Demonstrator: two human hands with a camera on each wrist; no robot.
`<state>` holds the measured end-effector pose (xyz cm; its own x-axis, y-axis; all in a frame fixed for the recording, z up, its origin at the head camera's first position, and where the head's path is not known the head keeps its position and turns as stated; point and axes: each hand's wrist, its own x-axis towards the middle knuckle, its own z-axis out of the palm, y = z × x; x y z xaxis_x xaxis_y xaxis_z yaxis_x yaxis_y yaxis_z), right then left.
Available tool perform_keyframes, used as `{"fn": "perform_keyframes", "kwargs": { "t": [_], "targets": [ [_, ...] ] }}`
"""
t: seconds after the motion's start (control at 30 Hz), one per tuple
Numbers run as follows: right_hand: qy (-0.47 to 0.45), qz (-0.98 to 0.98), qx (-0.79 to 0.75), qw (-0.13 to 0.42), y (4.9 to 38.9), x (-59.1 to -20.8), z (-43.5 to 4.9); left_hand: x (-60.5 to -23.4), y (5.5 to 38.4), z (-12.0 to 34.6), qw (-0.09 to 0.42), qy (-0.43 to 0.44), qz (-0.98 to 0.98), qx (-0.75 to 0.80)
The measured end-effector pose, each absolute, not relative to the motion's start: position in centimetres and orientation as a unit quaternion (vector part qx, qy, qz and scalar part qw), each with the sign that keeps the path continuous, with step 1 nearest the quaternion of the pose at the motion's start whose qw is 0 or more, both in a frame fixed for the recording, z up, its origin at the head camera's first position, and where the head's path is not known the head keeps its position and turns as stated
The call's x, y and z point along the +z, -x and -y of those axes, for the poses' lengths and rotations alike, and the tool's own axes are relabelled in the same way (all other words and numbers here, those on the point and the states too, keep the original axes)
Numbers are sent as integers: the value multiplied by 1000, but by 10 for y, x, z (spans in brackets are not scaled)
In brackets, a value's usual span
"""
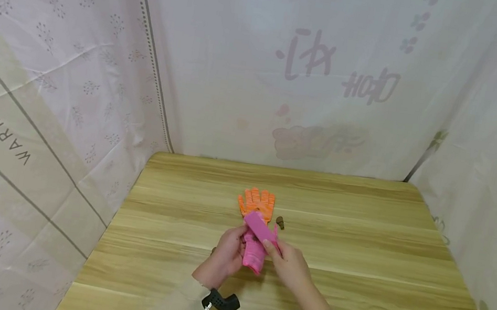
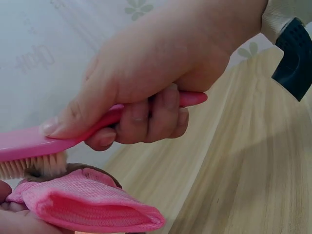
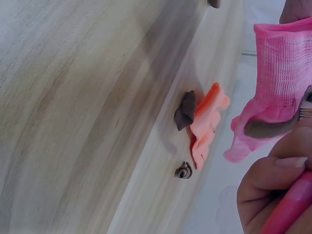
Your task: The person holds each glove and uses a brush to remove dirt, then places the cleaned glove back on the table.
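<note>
Over the table, my left hand (image 1: 227, 250) holds a pink knit glove (image 1: 254, 255) with its open cuff toward me. A brown, clay-like strip (image 3: 270, 129) lies on the glove. My right hand (image 1: 290, 267) grips the handle of a pink brush (image 1: 259, 226), its thumb along the top. In the left wrist view, the brush's pale bristles (image 2: 34, 165) face down and touch the brown stuff on the glove. Only part of the left hand's fingers (image 2: 22, 222) shows there. The glove's finger end is mostly hidden under the brush in the head view.
An orange glove (image 1: 259, 203) lies flat on the wooden table (image 1: 361, 234), beyond the hands. A brown lump (image 3: 185, 111) and a small brown coil (image 3: 184, 170) are near it. Another brown piece (image 3: 214, 3) sits at the right wrist view's top edge. Printed curtains (image 1: 241, 69) surround the table.
</note>
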<state>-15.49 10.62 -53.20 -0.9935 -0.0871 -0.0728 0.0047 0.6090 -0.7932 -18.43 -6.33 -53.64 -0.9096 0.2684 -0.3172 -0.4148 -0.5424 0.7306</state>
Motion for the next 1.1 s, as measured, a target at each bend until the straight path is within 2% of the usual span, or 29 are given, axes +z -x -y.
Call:
{"fn": "perform_keyframes", "kwargs": {
  "t": [0.2,0.57,0.83,1.1],
  "targets": [
    [14,-894,-443,66,153,-533,-108,-538,184,64,200,87,-433,875],
    [9,-855,-515,51,152,-524,-96,-548,177,59,202,98,-398,890],
    [16,-870,-491,54,149,-527,-90,-546,174,51,222,97,-403,882],
    [19,-883,-465,63,147,-526,-97,-545,175,51,213,107,-407,882]
  ]
}}
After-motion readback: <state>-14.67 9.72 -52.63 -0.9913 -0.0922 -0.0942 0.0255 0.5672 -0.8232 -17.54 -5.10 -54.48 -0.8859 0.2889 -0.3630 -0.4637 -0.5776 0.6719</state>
